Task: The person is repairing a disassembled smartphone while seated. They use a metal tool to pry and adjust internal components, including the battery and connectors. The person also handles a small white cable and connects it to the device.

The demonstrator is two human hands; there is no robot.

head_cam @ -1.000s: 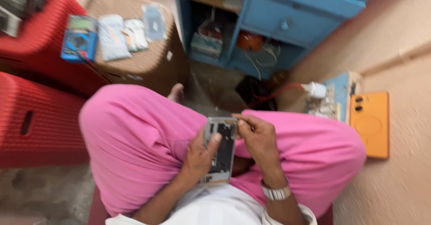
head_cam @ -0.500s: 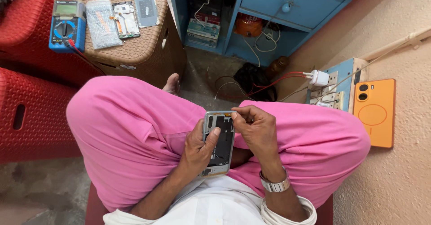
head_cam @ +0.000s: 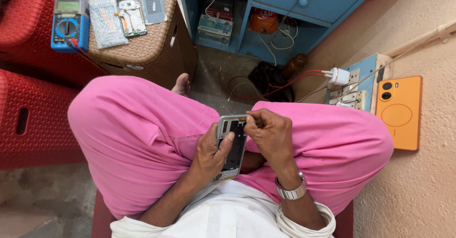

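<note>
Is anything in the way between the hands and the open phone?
Nothing visible is. The left hand already grips the opened phone from its side, thumb across its edge. The right hand pinches at the phone's top corner. Both touch it directly, over the pink trousers.

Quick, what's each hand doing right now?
Left hand: closed around the opened phone frame, thumb across it.
Right hand: fingertips pinched at the frame's top edge; whether it holds anything cannot be told.

The person wears loose bright pink trousers (head_cam: pixel 142 138) and a white shirt (head_cam: pixel 223 216) with its sleeves rolled back into thick cuffs above the forearms. A silver metal-link wristwatch (head_cam: pixel 292 190) circles the right wrist, and the one visible foot (head_cam: pixel 182 84) is bare.
</note>
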